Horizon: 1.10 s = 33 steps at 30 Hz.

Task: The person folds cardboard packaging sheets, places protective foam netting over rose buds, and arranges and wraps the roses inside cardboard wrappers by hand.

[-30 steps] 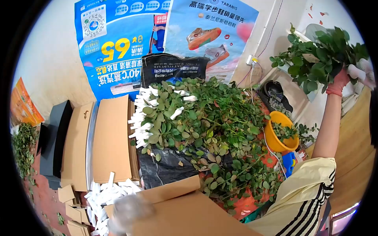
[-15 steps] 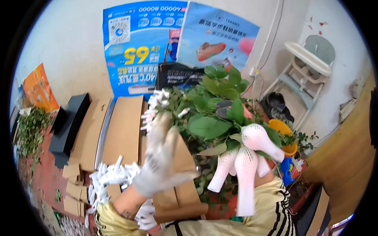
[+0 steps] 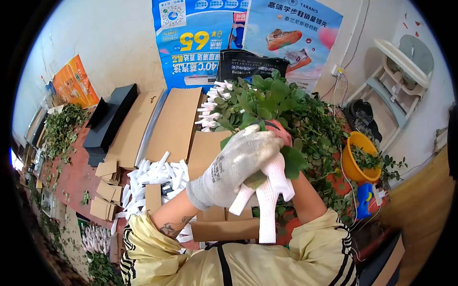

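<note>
A bunch of leafy flowers with white-pink mesh sleeves (image 3: 268,200) over their heads hangs, sleeves down, in front of my chest. My left hand (image 3: 245,155), in a grey-white glove, is curled over the bunch's upper left side, its fingers together and covering part of the sleeves. Behind it my right hand (image 3: 282,132), in a red and dark glove, is closed around the bunch; most of its fingers are hidden by the left hand and leaves. Green leaves (image 3: 295,162) stick out beside the right wrist.
Loose white sleeves (image 3: 160,176) lie piled at left by cardboard sheets (image 3: 172,125). Cut greenery (image 3: 319,128) is heaped ahead and right, near a yellow bucket (image 3: 361,157) and a blue tool (image 3: 364,200). Sleeved flowers (image 3: 96,239) stand low at left; a high chair (image 3: 403,71) is at right.
My left hand has moved right, from spread open in the air onto the bunch. The bunch has shifted left and turned, and the camera view has tilted down and left.
</note>
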### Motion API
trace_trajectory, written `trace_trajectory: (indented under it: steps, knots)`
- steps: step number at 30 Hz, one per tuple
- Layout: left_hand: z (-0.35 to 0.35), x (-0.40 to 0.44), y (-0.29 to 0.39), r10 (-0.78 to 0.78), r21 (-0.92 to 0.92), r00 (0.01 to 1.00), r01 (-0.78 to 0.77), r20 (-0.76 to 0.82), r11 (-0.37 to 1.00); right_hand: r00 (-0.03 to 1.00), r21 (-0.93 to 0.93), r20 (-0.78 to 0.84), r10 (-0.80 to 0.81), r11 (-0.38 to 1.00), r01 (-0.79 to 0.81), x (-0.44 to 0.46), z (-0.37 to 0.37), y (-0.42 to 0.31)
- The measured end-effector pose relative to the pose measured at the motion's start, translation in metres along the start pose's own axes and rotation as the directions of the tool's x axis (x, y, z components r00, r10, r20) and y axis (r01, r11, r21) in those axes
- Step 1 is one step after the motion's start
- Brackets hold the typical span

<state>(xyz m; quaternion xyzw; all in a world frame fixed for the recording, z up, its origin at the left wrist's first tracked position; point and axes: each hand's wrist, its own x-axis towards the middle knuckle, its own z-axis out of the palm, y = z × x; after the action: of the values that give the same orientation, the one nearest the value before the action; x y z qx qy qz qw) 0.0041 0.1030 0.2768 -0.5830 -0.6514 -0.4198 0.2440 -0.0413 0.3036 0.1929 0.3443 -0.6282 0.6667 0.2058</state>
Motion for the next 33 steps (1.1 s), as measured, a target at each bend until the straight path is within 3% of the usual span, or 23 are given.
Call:
trace_trajectory:
  steps: [1,3,4,7,14,15,17,19,20,22,25,28,30,31,33]
  knots:
    - [0.002,-0.001,-0.002,-0.001,0.001,1.0,0.001,0.009,1.0,0.994,-0.242,0.076,-0.074,0.966,0.09,0.002,-0.001,0.001]
    - [0.004,-0.002,-0.007,0.047,-0.003,0.997,-0.048,-0.055,0.999,0.95,-0.646,0.225,-0.218,0.696,0.313,0.005,-0.004,0.003]
    - [0.003,-0.001,-0.005,-0.02,-0.039,0.999,0.018,-0.049,0.999,0.997,-0.453,0.074,0.032,0.891,0.005,0.003,-0.002,0.002]
    - [0.006,-0.008,-0.005,-0.04,-0.044,0.998,0.038,-0.047,0.998,0.986,-0.56,0.132,-0.106,0.812,0.162,0.014,0.004,-0.015]
    - [0.004,-0.003,-0.015,-0.116,-0.056,0.989,0.111,-0.095,0.992,0.993,-0.347,0.117,-0.002,0.937,0.043,0.023,0.003,-0.009]
    - [0.004,-0.002,-0.017,-0.129,-0.062,0.986,0.123,-0.103,0.99,0.989,-0.117,0.022,0.149,0.982,-0.146,0.021,0.007,-0.012]
    - [0.005,0.003,-0.02,-0.146,-0.067,0.983,0.139,-0.114,0.988,0.951,0.131,-0.034,0.308,0.944,-0.302,0.022,0.008,-0.008]
    - [0.005,0.008,-0.022,-0.164,-0.072,0.978,0.156,-0.127,0.985,0.981,-0.053,-0.013,0.191,0.98,-0.192,0.029,0.009,-0.008]
    - [0.006,0.012,-0.023,-0.176,-0.076,0.976,0.167,-0.131,0.983,0.992,-0.245,-0.024,0.126,0.961,-0.128,0.031,0.009,-0.014]
    - [0.005,0.021,-0.024,-0.195,-0.082,0.97,0.185,-0.143,0.979,0.999,-0.402,-0.024,0.038,0.915,-0.045,0.038,0.009,-0.017]
    - [0.004,0.032,-0.028,-0.235,-0.091,0.958,0.222,-0.165,0.971,1.0,-0.213,0.016,-0.008,0.977,0.011,0.037,-0.003,0.031]
    - [0.004,0.038,-0.031,-0.261,-0.115,0.95,0.243,-0.172,0.963,0.983,0.161,-0.072,0.17,0.974,-0.156,0.035,-0.006,0.033]
    - [0.006,0.04,-0.031,-0.275,-0.137,0.946,0.254,-0.169,0.957,0.976,0.265,0.007,0.22,0.94,-0.214,0.033,-0.013,0.042]
    - [0.006,0.04,-0.031,-0.28,-0.144,0.946,0.258,-0.165,0.955,0.97,0.229,0.094,0.226,0.943,-0.242,0.036,-0.016,0.041]
    - [0.008,0.039,-0.031,-0.283,-0.149,0.945,0.259,-0.167,0.954,0.995,0.115,0.063,0.075,0.99,-0.082,0.038,-0.012,0.028]
